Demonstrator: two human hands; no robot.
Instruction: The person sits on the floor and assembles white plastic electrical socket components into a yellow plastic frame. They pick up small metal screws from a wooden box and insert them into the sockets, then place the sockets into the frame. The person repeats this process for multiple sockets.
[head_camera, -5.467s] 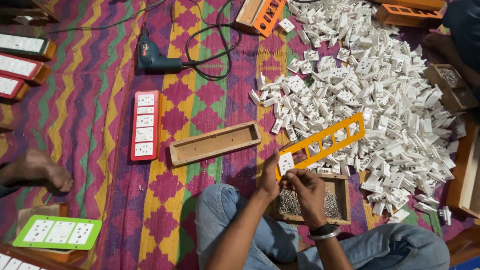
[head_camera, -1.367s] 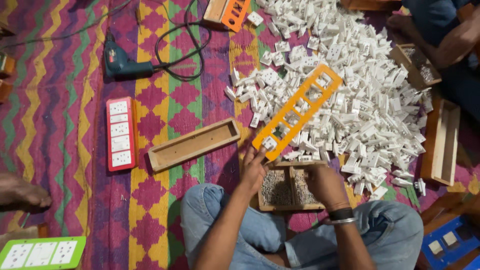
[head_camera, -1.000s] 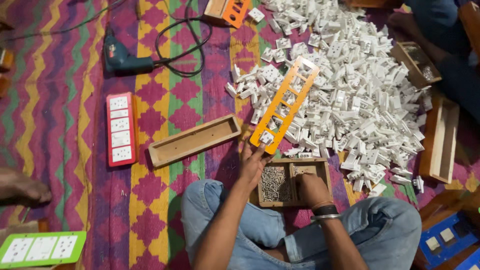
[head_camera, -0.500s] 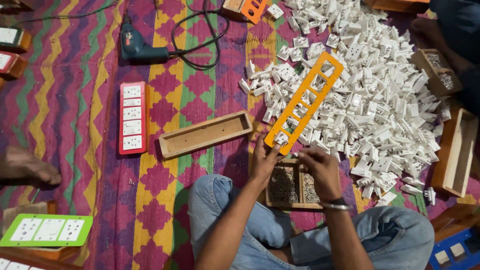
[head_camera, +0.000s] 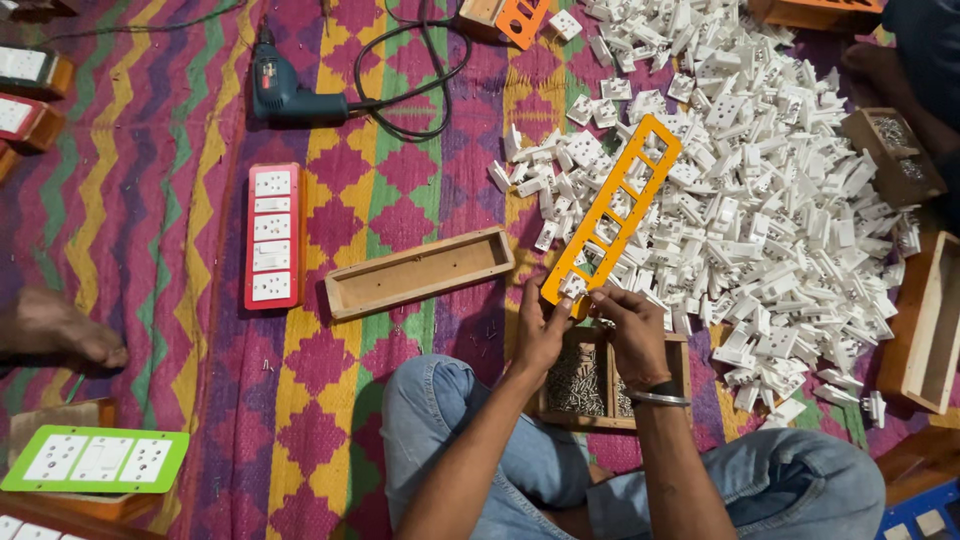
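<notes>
Hands: the long orange plastic frame (head_camera: 612, 213) is gripped at its near end by left hand (head_camera: 540, 335) and right hand (head_camera: 630, 330), apparently both closed, long axis toward one o'clock.

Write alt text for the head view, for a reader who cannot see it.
Seen from above, a seated person's left hand and right hand grip the near end of an orange slotted faceplate over a wooden screw tray. A heap of white sockets lies to the right, an empty wooden box to the left.
</notes>
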